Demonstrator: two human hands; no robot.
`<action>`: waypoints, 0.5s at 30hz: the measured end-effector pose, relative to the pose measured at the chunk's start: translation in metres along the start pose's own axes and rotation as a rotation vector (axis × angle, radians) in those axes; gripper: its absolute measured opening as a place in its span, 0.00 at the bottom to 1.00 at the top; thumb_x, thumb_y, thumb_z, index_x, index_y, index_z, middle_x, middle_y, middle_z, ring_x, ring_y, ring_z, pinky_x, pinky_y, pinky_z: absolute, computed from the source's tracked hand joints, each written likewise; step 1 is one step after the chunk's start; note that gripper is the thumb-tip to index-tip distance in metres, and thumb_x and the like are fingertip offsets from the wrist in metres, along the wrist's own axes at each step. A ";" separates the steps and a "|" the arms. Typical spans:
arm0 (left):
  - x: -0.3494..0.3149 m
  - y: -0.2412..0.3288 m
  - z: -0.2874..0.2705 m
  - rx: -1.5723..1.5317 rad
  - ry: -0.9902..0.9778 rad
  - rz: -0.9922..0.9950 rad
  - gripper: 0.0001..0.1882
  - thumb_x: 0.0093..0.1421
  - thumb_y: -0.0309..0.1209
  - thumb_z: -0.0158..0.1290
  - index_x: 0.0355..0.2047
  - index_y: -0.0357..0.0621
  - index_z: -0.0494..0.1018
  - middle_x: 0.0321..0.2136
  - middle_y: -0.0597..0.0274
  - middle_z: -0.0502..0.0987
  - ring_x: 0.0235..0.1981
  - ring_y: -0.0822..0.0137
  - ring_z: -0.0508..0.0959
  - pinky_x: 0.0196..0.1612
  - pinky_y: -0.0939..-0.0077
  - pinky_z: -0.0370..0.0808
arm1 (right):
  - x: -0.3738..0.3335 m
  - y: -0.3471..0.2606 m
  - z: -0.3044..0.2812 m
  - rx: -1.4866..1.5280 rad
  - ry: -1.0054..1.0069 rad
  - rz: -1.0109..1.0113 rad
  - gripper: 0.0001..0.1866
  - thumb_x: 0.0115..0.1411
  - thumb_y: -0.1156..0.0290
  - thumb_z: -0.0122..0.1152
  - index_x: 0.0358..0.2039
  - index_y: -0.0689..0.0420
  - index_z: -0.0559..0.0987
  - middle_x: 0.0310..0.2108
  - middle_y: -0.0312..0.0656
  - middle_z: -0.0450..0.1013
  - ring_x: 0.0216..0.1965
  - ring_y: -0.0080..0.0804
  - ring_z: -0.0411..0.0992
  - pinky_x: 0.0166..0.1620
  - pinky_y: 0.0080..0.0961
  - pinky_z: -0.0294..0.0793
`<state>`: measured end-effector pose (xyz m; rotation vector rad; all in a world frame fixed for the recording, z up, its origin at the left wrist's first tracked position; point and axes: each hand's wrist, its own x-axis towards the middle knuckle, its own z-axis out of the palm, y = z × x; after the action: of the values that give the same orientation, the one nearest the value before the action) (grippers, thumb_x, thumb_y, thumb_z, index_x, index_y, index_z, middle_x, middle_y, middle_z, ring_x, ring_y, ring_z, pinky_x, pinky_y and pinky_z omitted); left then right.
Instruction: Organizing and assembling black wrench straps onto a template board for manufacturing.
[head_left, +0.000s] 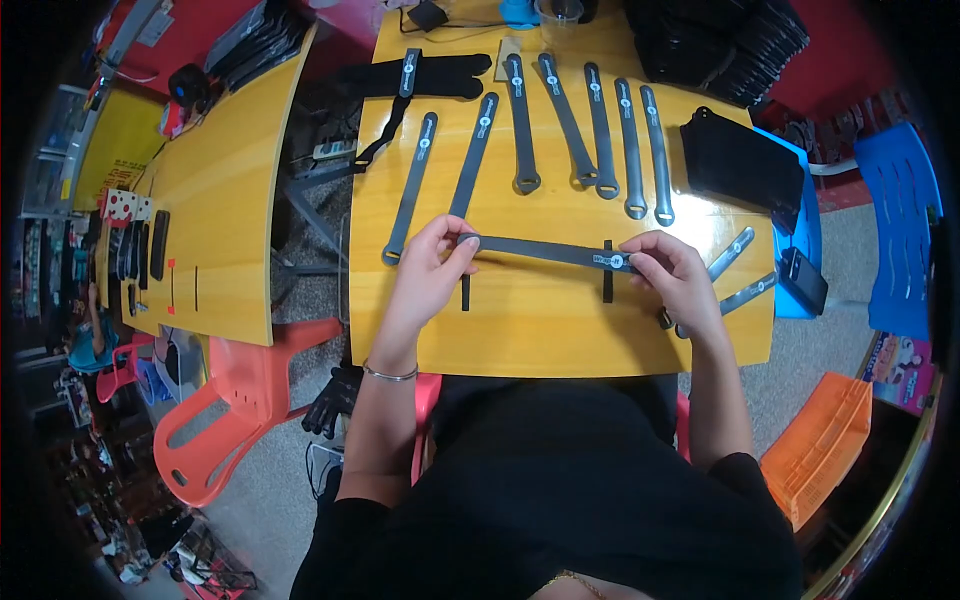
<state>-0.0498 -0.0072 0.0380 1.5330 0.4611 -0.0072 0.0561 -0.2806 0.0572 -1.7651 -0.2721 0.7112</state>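
A long flat grey strap with a ring end and a small white mark stretches across the wooden table, just above it. My left hand pinches its left end, and my right hand pinches it near the white mark. Two short black marks on the tabletop lie under the strap, one by each hand. Several like straps lie fanned out in a row farther back. Two more straps stick out from behind my right hand.
A black glove-like bundle and a stack of black packets lie at the table's back. A black pouch sits at right. A second wooden table stands at left, with red plastic chairs, a blue chair and an orange crate around.
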 end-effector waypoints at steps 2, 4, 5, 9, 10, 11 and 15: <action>0.008 -0.001 -0.001 0.060 0.001 -0.006 0.04 0.60 0.24 0.49 0.35 0.38 0.68 0.28 0.68 0.70 0.29 0.79 0.71 0.31 0.84 0.74 | 0.002 -0.002 0.002 0.006 0.011 -0.007 0.07 0.60 0.75 0.52 0.37 0.62 0.76 0.29 0.34 0.72 0.30 0.18 0.70 0.35 0.13 0.71; 0.014 -0.007 -0.003 0.052 0.002 0.026 0.04 0.60 0.24 0.49 0.34 0.38 0.68 0.28 0.68 0.70 0.29 0.80 0.71 0.31 0.84 0.74 | 0.005 -0.003 0.002 0.013 0.020 -0.013 0.07 0.60 0.75 0.52 0.37 0.62 0.76 0.29 0.34 0.72 0.29 0.18 0.70 0.35 0.13 0.71; 0.016 -0.008 -0.003 0.042 0.001 0.058 0.04 0.60 0.24 0.49 0.34 0.38 0.68 0.28 0.68 0.70 0.29 0.80 0.71 0.31 0.85 0.73 | 0.006 -0.002 0.002 0.007 0.025 -0.015 0.07 0.60 0.75 0.52 0.37 0.63 0.76 0.29 0.34 0.72 0.29 0.18 0.70 0.35 0.13 0.71; 0.015 0.001 -0.003 0.053 0.034 0.041 0.03 0.59 0.24 0.50 0.33 0.38 0.69 0.26 0.69 0.70 0.27 0.80 0.70 0.30 0.86 0.72 | 0.010 -0.001 0.004 0.001 0.070 -0.049 0.08 0.60 0.76 0.51 0.38 0.63 0.76 0.29 0.34 0.72 0.29 0.18 0.70 0.35 0.13 0.69; 0.011 0.001 -0.006 0.080 0.033 0.046 0.04 0.59 0.24 0.50 0.33 0.37 0.70 0.25 0.69 0.71 0.27 0.80 0.71 0.30 0.86 0.72 | 0.010 0.001 0.004 0.002 0.069 -0.044 0.08 0.60 0.76 0.51 0.38 0.63 0.76 0.29 0.34 0.72 0.29 0.18 0.70 0.35 0.13 0.69; 0.009 0.001 -0.008 0.107 0.031 0.053 0.04 0.58 0.24 0.51 0.34 0.37 0.71 0.25 0.69 0.72 0.26 0.80 0.72 0.29 0.87 0.71 | 0.010 0.004 0.003 -0.004 0.078 -0.057 0.08 0.60 0.76 0.51 0.38 0.63 0.76 0.28 0.34 0.72 0.29 0.18 0.70 0.34 0.13 0.69; -0.003 -0.007 -0.011 0.031 0.061 -0.005 0.06 0.58 0.24 0.52 0.36 0.35 0.72 0.25 0.68 0.74 0.26 0.80 0.73 0.28 0.88 0.70 | 0.010 0.007 0.006 -0.057 0.100 -0.032 0.07 0.59 0.76 0.53 0.37 0.61 0.76 0.27 0.34 0.72 0.28 0.17 0.71 0.31 0.13 0.69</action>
<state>-0.0576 0.0025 0.0328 1.5659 0.5150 0.0288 0.0599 -0.2727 0.0466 -1.8401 -0.2542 0.5950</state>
